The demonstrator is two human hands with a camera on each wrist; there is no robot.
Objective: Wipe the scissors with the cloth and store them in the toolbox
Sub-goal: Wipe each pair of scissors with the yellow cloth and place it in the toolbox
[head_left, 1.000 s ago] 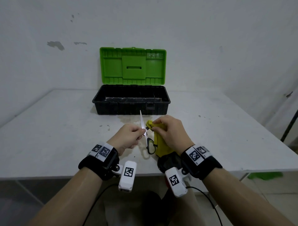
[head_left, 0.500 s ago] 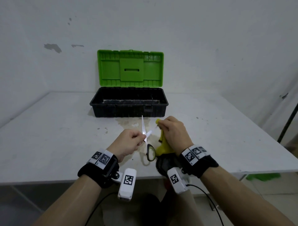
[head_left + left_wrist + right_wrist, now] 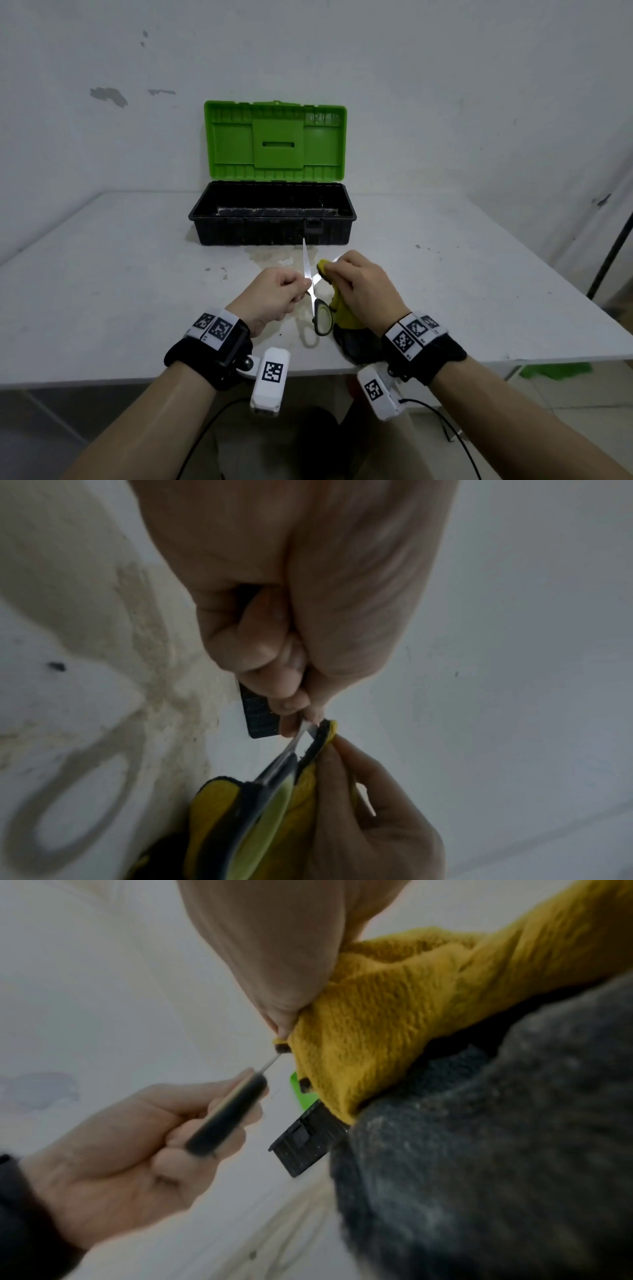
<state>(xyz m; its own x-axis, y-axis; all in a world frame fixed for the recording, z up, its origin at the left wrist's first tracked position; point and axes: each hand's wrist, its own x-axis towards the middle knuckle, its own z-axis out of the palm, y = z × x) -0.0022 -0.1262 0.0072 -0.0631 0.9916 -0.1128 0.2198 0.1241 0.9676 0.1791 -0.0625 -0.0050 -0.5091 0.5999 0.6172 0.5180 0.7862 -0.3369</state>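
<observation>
Open scissors (image 3: pixel 306 263) are held over the table's near edge, one blade pointing at the toolbox (image 3: pixel 272 222). My left hand (image 3: pixel 279 298) grips one black handle (image 3: pixel 226 1115). The other black and green handle loop (image 3: pixel 322 320) hangs free. My right hand (image 3: pixel 358 287) pinches the yellow and grey cloth (image 3: pixel 342 310) around the second blade, whose tip shows just past the fingers. In the left wrist view the blade (image 3: pixel 295 744) runs into the cloth (image 3: pixel 212 804) beside my right hand (image 3: pixel 369 818). The toolbox is black, with its green lid (image 3: pixel 275 140) standing open.
The white table (image 3: pixel 102 274) carries a yellowish stain in front of the toolbox. A white wall stands right behind the box. The table's near edge runs just under my wrists. A dark pole (image 3: pixel 613 246) and something green on the floor (image 3: pixel 555 370) are at the right.
The scissors' second blade has come into sight beside the cloth. My right hand has rubbed the cloth along that blade. My left hand has kept its grip, almost still.
</observation>
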